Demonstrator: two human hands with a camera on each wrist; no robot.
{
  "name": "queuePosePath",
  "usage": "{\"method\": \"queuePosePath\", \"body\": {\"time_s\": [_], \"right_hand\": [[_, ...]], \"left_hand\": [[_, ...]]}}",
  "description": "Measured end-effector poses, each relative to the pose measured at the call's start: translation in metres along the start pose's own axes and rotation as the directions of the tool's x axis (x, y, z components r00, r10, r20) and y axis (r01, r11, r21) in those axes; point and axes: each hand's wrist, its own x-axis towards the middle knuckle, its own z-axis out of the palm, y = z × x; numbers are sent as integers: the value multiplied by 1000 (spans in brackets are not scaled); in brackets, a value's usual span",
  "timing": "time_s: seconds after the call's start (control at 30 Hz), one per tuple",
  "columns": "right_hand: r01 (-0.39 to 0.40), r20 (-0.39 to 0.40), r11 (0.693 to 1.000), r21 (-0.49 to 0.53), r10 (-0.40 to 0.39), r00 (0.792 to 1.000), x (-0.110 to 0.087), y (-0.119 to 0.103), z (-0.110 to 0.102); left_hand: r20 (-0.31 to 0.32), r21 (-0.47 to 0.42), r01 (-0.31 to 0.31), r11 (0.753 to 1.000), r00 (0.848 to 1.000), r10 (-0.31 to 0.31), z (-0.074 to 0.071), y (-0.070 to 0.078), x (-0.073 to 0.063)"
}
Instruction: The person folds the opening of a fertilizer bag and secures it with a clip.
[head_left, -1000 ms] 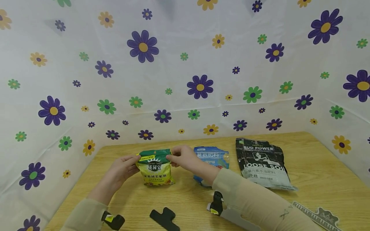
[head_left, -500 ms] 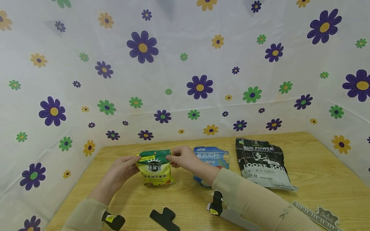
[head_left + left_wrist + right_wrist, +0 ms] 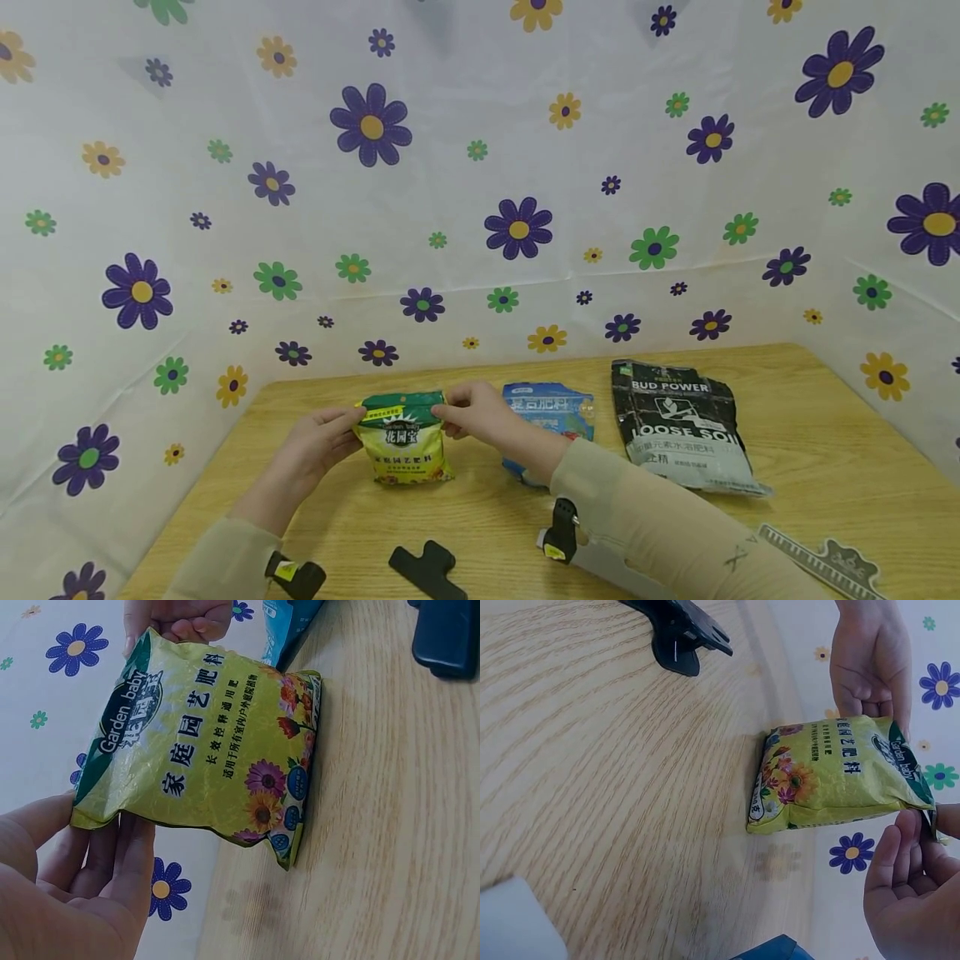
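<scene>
A yellow and green bag of garden fertilizer (image 3: 408,457) stands upright on the wooden table, printed with flowers and "Garden baby" on its front. My left hand (image 3: 318,442) pinches its upper left corner between thumb and fingers. At the upper right corner my right hand (image 3: 480,412) pinches the green top edge. The left wrist view shows the bag's full front (image 3: 202,750), and the right wrist view shows it (image 3: 825,776) from the other side with both hands at its top. A black sealing clip (image 3: 429,568) lies on the table in front of it.
A blue bag (image 3: 547,408) sits behind my right forearm, partly hidden by it. Farther right leans a black and grey "Bud Power" bag (image 3: 682,425). A grey clip (image 3: 825,560) lies at front right, and a pale flat object (image 3: 618,571) under my right sleeve. Flowered cloth surrounds the table.
</scene>
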Motion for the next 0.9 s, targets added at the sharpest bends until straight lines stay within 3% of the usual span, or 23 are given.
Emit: {"method": "queuePosePath", "body": {"time_s": [0.63, 0.9], "right_hand": [[-12, 6, 999, 36, 12, 1000, 1, 3, 0], [-52, -5, 996, 75, 52, 999, 0, 1, 1]], "left_hand": [[-34, -20, 28, 999, 999, -29, 3, -1, 1], [-42, -16, 24, 1000, 999, -25, 3, -2, 2]]}}
